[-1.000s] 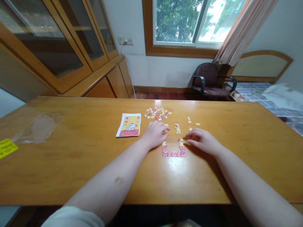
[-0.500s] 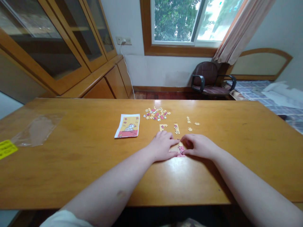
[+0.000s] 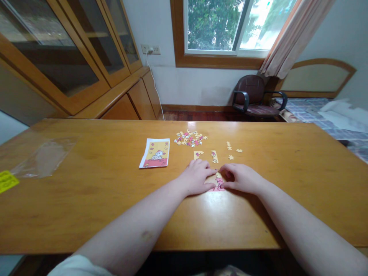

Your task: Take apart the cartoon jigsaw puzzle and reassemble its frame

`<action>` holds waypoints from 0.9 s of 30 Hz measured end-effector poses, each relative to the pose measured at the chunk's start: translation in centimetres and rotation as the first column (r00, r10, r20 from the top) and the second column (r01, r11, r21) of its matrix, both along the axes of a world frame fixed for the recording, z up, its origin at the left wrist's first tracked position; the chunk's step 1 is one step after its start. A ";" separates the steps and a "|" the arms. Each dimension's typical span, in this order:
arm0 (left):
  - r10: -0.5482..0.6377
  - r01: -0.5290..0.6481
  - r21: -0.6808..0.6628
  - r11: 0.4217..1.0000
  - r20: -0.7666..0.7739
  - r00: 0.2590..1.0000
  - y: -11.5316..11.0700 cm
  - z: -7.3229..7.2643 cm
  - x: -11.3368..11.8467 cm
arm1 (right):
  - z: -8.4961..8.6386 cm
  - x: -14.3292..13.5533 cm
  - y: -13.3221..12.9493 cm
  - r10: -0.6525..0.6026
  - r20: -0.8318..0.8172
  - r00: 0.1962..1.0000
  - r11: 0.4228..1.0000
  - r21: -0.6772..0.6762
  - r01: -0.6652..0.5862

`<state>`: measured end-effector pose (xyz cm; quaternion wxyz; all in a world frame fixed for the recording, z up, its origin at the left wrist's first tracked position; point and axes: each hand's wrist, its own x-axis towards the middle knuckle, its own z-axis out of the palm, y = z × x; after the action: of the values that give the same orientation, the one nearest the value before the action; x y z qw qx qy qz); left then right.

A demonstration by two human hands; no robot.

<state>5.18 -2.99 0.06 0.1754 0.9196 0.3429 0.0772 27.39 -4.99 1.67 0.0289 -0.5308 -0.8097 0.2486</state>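
A partly joined jigsaw puzzle section (image 3: 220, 181), pink at the bottom and yellow above, lies flat on the table between my hands. My left hand (image 3: 197, 177) rests at its left side, thumb at the lower pink part and forefinger at the upper edge, steadying it. From the right, my right hand (image 3: 243, 177) curls its thumb and fingers against the same section; some fingertips and pieces are hidden. Just beyond are a small joined corner (image 3: 197, 154) and another joined strip (image 3: 214, 156). A picture card (image 3: 155, 153) with a white cartoon animal lies left of them.
A pile of loose jigsaw pieces (image 3: 190, 138) sits farther back on the wooden table (image 3: 100, 161). Several yellow pieces (image 3: 230, 157) lie to the right. At the far left is a clear plastic bag (image 3: 46, 157) with a yellow label (image 3: 8, 181). An armchair (image 3: 253, 96) stands beyond.
My right hand has shifted very slightly, and a little more of the pink lower part shows between the hands. The other pieces and the card have stayed in place.
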 end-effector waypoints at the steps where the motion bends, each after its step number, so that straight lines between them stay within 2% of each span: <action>1: 0.006 -0.006 0.003 1.000 -0.001 1.000 0.0 0.0 0.0 | 0.0 0.0 0.0 -0.003 0.000 1.000 1.000 0.001 0.003; 9: 0.052 -0.052 0.001 0.999 -0.016 0.999 0.0 -0.4 0.3 | 0.2 -0.2 0.0 -0.071 0.025 0.997 0.997 -0.001 0.071; 27: 0.018 -0.018 -0.001 1.000 0.020 1.000 -0.1 -0.5 0.2 | -0.2 0.1 0.0 -0.020 -0.007 1.000 1.000 0.006 0.020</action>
<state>5.39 -3.05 -0.41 0.1787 0.9155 0.3496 0.0878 27.48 -5.01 1.42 0.0357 -0.5381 -0.8049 0.2475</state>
